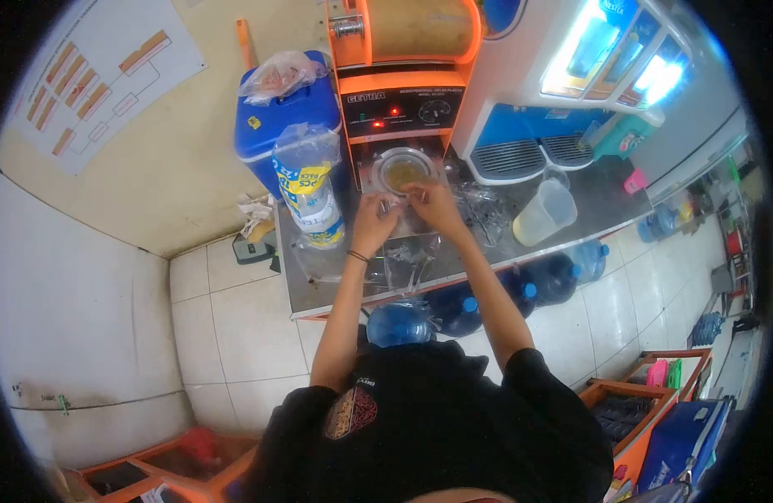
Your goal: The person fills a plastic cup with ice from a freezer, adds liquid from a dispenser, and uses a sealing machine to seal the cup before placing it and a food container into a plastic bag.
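An orange cup sealing machine (403,107) with two red lights lit stands at the back of the counter. In its round metal ring sits a cup (400,174) with a yellowish content. My left hand (376,222) is at the ring's near left edge, fingertips pinched together. Close beside it, my right hand (433,207) reaches over the near right edge of the ring, its fingers also closed in a pinch. Whatever lies between the fingertips is too small to make out. Below my hands, clear plastic scraps (407,267) lie on the counter.
Left of the machine stand a blue cooler box (287,113) and a bag of plastic cups (309,197). A pitcher of pale liquid (544,214) stands right, before a drink dispenser (520,142). Large blue water bottles (554,278) line the floor along the counter's front.
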Demonstrator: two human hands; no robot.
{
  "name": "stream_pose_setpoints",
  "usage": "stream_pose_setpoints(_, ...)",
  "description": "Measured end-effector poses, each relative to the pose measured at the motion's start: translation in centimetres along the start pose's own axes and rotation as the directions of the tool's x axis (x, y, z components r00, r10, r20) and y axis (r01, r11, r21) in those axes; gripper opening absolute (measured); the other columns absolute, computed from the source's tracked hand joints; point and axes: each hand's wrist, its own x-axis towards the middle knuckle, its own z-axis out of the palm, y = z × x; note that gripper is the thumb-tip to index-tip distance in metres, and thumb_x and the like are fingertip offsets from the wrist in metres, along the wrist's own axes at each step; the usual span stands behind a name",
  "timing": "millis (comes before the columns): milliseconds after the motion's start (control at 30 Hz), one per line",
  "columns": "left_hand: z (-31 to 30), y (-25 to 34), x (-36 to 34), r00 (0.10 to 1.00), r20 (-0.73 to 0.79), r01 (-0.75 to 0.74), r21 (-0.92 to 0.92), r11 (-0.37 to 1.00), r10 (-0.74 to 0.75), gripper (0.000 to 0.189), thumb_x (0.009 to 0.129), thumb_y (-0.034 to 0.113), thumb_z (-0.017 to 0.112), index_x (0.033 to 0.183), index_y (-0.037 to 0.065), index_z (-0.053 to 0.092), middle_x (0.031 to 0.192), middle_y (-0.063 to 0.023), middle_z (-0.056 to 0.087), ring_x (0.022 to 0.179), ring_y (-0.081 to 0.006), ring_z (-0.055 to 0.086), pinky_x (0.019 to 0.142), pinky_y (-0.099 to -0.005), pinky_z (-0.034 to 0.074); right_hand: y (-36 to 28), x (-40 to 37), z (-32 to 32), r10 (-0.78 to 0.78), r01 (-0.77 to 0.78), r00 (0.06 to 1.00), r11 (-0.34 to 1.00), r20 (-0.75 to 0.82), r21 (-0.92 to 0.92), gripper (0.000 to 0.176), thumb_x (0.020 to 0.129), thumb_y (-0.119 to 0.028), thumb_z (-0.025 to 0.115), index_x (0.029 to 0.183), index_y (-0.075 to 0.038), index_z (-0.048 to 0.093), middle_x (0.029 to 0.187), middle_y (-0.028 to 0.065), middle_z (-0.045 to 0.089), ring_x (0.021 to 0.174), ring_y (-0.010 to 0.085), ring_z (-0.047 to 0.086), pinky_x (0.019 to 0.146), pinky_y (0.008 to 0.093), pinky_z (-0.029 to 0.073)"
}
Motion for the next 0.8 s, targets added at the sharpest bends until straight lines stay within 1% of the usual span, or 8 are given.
stream_pose_setpoints(100, -0.1, 2.6, -1.0, 0.945, 0.266, 0.235, -0.153, 0.96, -0.189, 0.025, 0.079, 0.021, 0.067, 0.1, 0.007, 0.062, 0.091, -0.0115, 0.063, 0.083, -0.0255, 0.063, 0.077, -0.031, 0.048, 0.6, -0.3, 0.1, 0.081, -0.082, 0.995, 0.997, 0.052, 0.016, 0.026, 0.079, -0.007, 0.062, 0.103, -0.007, 0.07, 0.095, 0.0123, 0.062, 0.077, 0.0204, 0.062, 0.066, 0.03, 0.047)
stream_pose_setpoints(200, 1.8, 3.6, -3.0, 0.933, 0.215, 0.346, -0.303, 0.888, -0.29, 0.033, 0.079, 0.016, 0.066, 0.11, 0.007, 0.06, 0.097, -0.0078, 0.065, 0.074, -0.0152, 0.058, 0.07, -0.0282, 0.046, -0.1, -1.0, -1.0, 0.072, -0.073, 0.997, 0.989, 0.011, 0.125, 0.022, 0.08, -0.009, 0.063, 0.1, -0.004, 0.07, 0.099, 0.015, 0.058, 0.073, 0.0255, 0.064, 0.065, 0.0321, 0.051)
stream_pose_setpoints(333, 3.2, 4.3, -4.3, 0.989, 0.138, 0.092, -0.258, 0.962, -0.058, 0.05, 0.079, 0.022, 0.069, 0.121, 0.0, 0.051, 0.098, -0.0154, 0.065, 0.087, -0.0263, 0.064, 0.075, -0.0336, 0.049, -1.8, -1.8, -2.3, 0.233, -0.259, 0.961, 0.948, 0.149, 0.183, 0.03, 0.077, -0.014, 0.067, 0.106, -0.004, 0.068, 0.096, 0.0145, 0.06, 0.074, 0.0244, 0.064, 0.064, 0.033, 0.05)
stream_pose_setpoints(400, 3.4, 5.2, -5.6, 0.959, 0.237, 0.245, -0.407, 0.88, -0.157, 0.059, 0.08, 0.027, 0.069, 0.127, 0.0, 0.046, 0.099, -0.0189, 0.065, 0.084, -0.0313, 0.065, 0.072, -0.0368, 0.049, -2.2, -2.1, -2.2, 0.069, -0.066, 0.994, 0.997, 0.085, -0.042, 0.042, 0.081, -0.024, 0.069, 0.116, -0.004, 0.063, 0.094, 0.0148, 0.064, 0.071, 0.0185, 0.063, 0.065, 0.0294, 0.049)
stream_pose_setpoints(567, 1.1, 8.4, -5.1, 0.782, 0.544, 0.415, -0.089, 0.906, -0.305, 0.065, 0.08, 0.037, 0.07, 0.128, -0.001, 0.045, 0.108, -0.0198, 0.063, 0.082, -0.0307, 0.063, 0.073, -0.0393, 0.048, 0.1, -2.8, -1.9, 0.236, -0.248, 0.954, 0.968, 0.184, 0.042, 0.038, 0.081, -0.02, 0.067, 0.114, -0.001, 0.06, 0.087, 0.0122, 0.063, 0.067, 0.0192, 0.062, 0.062, 0.0307, 0.049)
stream_pose_setpoints(633, 1.4, 8.1, -5.2, 0.874, 0.45, 0.285, -0.171, 0.943, -0.182, 0.066, 0.078, 0.039, 0.072, 0.127, 0.001, 0.047, 0.103, -0.0174, 0.063, 0.077, -0.0272, 0.061, 0.071, -0.0371, 0.049, 0.8, -3.2, -2.5, 0.269, -0.285, 0.953, 0.951, 0.137, 0.119, 0.032, 0.081, -0.017, 0.064, 0.109, -0.001, 0.061, 0.083, 0.0099, 0.063, 0.064, 0.0201, 0.061, 0.06, 0.032, 0.049)
stream_pose_setpoints(700, 1.6, 7.8, -5.2, 0.94, 0.335, 0.142, -0.239, 0.961, -0.055, 0.067, 0.076, 0.042, 0.074, 0.126, 0.003, 0.049, 0.099, -0.0149, 0.063, 0.072, -0.0237, 0.06, 0.069, -0.0349, 0.049, 0.9, -3.2, -4.0, 0.512, -0.512, 0.816, 0.429, 0.266, 0.744, 0.026, 0.083, -0.011, 0.06, 0.108, -0.003, 0.061, 0.08, 0.0042, 0.061, 0.06, 0.0155, 0.057, 0.056, 0.0286, 0.046)
stream_pose_setpoints(800, 0.9, 8.2, -4.9, 0.901, 0.43, 0.092, -0.084, 0.992, -0.047, 0.069, 0.074, 0.048, 0.074, 0.124, 0.007, 0.051, 0.102, -0.013, 0.064, 0.077, -0.0241, 0.061, 0.072, -0.035, 0.05, 3.6, -2.9, -7.3, 0.541, -0.582, 0.736, 0.201, 0.406, 0.788, 0.026, 0.084, -0.007, 0.057, 0.109, -0.006, 0.061, 0.078, 0.0008, 0.059, 0.059, 0.0115, 0.054, 0.053, 0.0256, 0.043)
